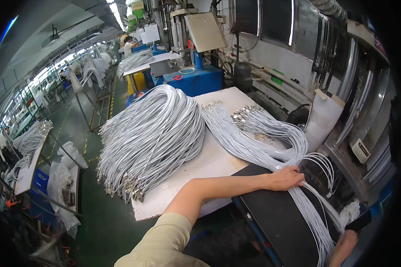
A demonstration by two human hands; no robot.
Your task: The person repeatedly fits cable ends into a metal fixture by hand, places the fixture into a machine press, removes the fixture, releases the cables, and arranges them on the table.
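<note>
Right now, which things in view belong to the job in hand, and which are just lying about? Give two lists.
Apparently in the job:
white cables, gripped by the left fingers
black work surface beneath them
large cable heap on the pale table, probably

Apparently lying about:
red scissors on the blue box
plastic bags, far left

Lower edge cuts off right forearm, white cables; distant worker too small for detail.

Red scissors on blue bench, tilted panel, dark windows
</note>
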